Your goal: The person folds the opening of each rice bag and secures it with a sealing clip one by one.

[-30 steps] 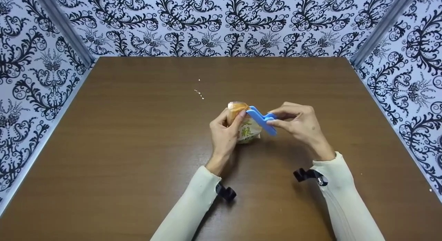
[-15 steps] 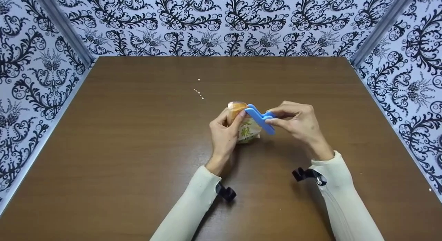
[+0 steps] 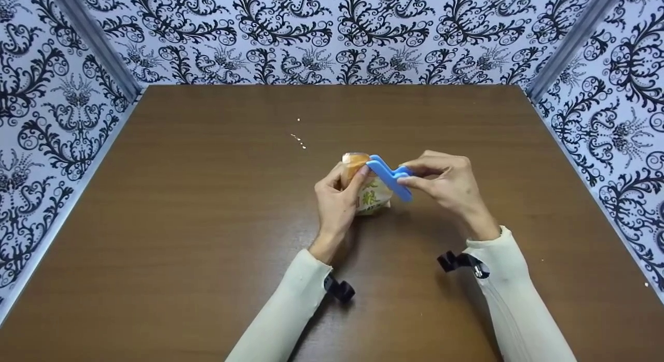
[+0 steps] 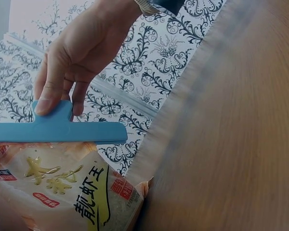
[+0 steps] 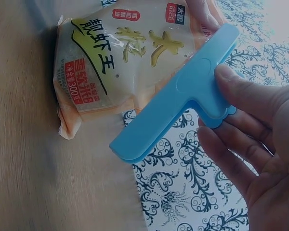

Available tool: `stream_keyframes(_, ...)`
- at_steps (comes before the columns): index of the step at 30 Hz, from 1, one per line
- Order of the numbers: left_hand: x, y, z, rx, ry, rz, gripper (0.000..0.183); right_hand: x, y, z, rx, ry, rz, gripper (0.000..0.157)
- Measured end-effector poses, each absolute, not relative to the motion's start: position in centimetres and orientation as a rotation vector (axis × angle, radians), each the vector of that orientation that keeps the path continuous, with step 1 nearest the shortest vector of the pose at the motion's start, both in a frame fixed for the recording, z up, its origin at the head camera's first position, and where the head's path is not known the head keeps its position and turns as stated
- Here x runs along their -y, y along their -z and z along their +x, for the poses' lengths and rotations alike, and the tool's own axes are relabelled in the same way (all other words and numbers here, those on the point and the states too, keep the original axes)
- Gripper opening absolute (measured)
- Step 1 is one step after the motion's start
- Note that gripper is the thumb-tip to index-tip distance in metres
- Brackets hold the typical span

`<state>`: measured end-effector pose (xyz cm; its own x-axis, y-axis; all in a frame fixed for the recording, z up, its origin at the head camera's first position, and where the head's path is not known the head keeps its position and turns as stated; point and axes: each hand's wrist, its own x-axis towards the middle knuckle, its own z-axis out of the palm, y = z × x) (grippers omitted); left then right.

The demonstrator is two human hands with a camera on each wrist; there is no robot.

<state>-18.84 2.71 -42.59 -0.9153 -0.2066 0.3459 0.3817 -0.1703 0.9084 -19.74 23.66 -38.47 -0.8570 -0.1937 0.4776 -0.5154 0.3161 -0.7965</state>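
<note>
A small printed rice bag (image 3: 374,197), cream and orange, stands on the brown table. My left hand (image 3: 336,198) grips its gathered top, thumb toward me. In my right hand (image 3: 446,180), thumb and fingers pinch the handles of a blue bag clip (image 3: 389,179). The clip's long bar lies across the upper edge of the bag (image 4: 53,183), as the left wrist view shows. In the right wrist view the clip (image 5: 178,96) slants in front of the bag's top, with the thumb on one handle. How far the bag's edge sits inside the clip is hidden.
Several white grains (image 3: 299,140) lie on the wooden table (image 3: 207,196) beyond the left hand. Patterned panels (image 3: 332,35) wall the table at the back and both sides. Black wrist mounts (image 3: 340,289) hang by both sleeves.
The right hand has shifted slightly left with the blue bag clip, bringing the bar further over the bag's top. The left hand and the bag stay nearly still.
</note>
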Motion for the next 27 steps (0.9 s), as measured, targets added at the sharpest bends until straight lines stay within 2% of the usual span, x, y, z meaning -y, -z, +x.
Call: stream_keyframes(27,-2.79,42.52,-18.96,1.715,2.152,-0.181,0.012,-23.02,38.09,-20.04,2.218,-1.546,0.703,0.023)
